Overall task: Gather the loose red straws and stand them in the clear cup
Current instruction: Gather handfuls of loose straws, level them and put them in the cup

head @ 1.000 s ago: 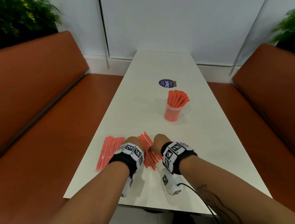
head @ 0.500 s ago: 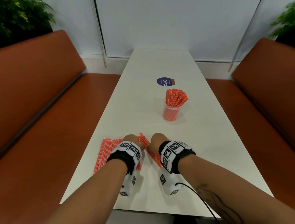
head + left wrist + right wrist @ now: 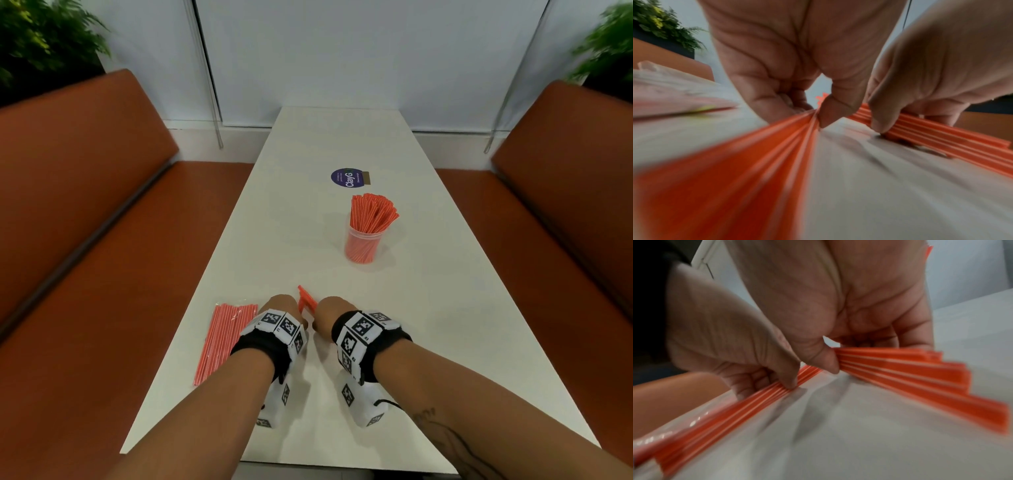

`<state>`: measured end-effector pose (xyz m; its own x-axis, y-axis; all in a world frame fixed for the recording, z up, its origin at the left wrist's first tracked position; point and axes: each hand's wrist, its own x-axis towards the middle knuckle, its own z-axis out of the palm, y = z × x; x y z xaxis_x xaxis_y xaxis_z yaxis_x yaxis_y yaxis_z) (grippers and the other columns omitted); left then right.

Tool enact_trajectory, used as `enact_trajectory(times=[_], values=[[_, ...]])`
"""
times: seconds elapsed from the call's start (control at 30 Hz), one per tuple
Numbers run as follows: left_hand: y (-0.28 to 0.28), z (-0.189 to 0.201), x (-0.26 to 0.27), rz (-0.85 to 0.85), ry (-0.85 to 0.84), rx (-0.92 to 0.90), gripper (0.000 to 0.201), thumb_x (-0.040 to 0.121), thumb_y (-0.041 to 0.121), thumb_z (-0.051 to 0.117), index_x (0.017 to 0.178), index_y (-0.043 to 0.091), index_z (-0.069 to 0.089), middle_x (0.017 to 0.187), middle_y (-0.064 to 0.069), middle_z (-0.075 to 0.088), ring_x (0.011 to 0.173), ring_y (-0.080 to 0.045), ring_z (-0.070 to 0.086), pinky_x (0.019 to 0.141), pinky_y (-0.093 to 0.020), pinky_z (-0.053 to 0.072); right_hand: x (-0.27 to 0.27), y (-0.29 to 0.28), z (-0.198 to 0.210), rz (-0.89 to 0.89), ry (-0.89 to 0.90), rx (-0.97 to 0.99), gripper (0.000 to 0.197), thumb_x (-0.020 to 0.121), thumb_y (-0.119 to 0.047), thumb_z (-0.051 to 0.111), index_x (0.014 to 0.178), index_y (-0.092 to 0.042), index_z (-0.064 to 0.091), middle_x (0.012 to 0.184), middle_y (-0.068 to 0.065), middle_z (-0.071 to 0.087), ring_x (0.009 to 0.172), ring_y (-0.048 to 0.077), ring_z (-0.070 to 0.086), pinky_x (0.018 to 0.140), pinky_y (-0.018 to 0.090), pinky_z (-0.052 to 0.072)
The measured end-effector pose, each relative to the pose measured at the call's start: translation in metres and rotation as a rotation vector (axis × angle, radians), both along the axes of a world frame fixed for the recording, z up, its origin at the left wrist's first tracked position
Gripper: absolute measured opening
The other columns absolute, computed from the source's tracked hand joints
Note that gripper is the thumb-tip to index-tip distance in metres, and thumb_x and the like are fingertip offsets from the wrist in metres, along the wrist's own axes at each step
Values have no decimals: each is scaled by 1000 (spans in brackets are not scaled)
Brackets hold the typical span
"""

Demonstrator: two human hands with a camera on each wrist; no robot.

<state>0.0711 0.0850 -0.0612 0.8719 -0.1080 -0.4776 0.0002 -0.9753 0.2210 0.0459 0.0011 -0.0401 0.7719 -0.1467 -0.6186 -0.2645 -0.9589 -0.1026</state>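
A clear cup [image 3: 362,245] packed with upright red straws [image 3: 371,212] stands at mid table. Near the front edge my hands sit side by side. My left hand [image 3: 279,305] pinches a bunch of loose red straws [image 3: 756,154] between thumb and fingers, low over the table. My right hand [image 3: 330,308] pinches a second, fanned bunch of straws [image 3: 910,369]. In the head view only the far ends of these straws [image 3: 305,298] poke out between the hands. More red straws [image 3: 224,337] lie in a flat pack left of my left hand.
The long white table [image 3: 342,137] runs away from me between two orange benches [image 3: 85,205]. A round purple sticker [image 3: 346,177] lies beyond the cup. Plants [image 3: 44,44] stand behind both bench backs.
The straws that lay spread on the table between my hands have been drawn together into two pinched bunches. Both hands have closed in towards each other.
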Motion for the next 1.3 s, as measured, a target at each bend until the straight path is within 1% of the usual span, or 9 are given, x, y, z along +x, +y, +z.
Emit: enact_trajectory(times=[0.1,0.17,0.27,0.37,0.53,0.77,1.0,1.2,1.3], values=[[4,0,5,61,-22,-55,31,84,17,59,58,8,45,61,-5,47,58,-18,50,53,-22,40,0,-12,-4,-162,-71,203,36,97,-14,42,130,-2,49,115,18,60,100,28,55,86,34,43],[7,0,5,81,-32,-70,40,83,16,60,52,9,36,54,-2,35,47,-14,36,44,-21,29,-1,-21,-5,-265,-132,374,30,95,-13,43,120,-2,55,93,12,57,77,23,51,77,31,42],[8,2,5,74,-7,-60,19,87,16,55,82,0,64,57,0,35,65,-18,48,59,-23,40,-1,-35,-3,-419,-142,494,27,95,-10,43,68,-15,44,68,2,44,56,13,46,57,26,48],[12,2,11,134,15,-122,32,89,20,54,111,-1,62,60,2,36,81,-17,47,74,-22,37,-4,-45,1,-463,-133,547,29,95,-6,41,67,-15,39,67,3,45,54,14,47,48,23,42],[5,8,14,274,40,-330,36,94,16,48,58,13,40,60,0,39,52,-12,37,69,-24,36,-5,-57,0,-576,-203,755,17,97,-20,41,81,-14,40,65,2,35,50,14,31,46,26,32],[-22,9,19,403,-43,-772,33,95,15,38,115,-7,51,69,-12,48,54,-23,35,53,-27,29,-7,-74,6,-676,-486,885,38,94,-42,46,68,-15,39,54,2,29,44,16,26,42,21,25],[-57,47,43,310,-186,-998,33,96,19,32,66,19,47,64,-1,38,53,-16,34,51,-25,30,17,-104,34,-694,-1036,728,47,96,-51,32,60,-22,39,66,7,45,63,25,50,69,43,49],[-87,76,82,316,-300,-1167,35,98,19,30,65,19,42,62,-1,37,53,-15,34,53,-25,36,64,-131,67,-607,-1181,860,33,97,-43,38,78,-16,40,60,-8,40,52,8,40,49,14,39],[-96,71,99,241,-352,-1110,37,98,19,31,64,22,44,65,2,45,58,-13,40,55,-25,33,87,-128,66,-545,-1155,886,29,96,-38,43,73,-20,45,62,-7,46,55,9,45,55,21,41]])
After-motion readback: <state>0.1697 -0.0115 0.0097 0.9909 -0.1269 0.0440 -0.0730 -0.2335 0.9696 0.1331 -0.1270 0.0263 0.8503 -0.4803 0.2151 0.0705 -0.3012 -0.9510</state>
